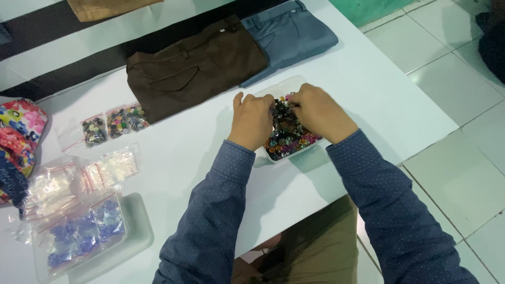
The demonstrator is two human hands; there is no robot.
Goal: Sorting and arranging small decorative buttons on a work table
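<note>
White counter (179, 142); dark brown trousers (197, 68) beside grey-blue trousers (289, 34); multicoloured buttons (286, 134) in a clear tray (279, 87); blue sleeves (221, 210) with fine pale dots; floral cloth (18, 137) at the left edge.

Both hands' fingertips hidden among buttons (288, 138); tray (279, 87) mostly covered

Clear zip bags (84, 210), table's left

Brown trousers (197, 68) lie folded beside blue trousers (289, 34); small button bags (113, 123) lie nearby.
</note>
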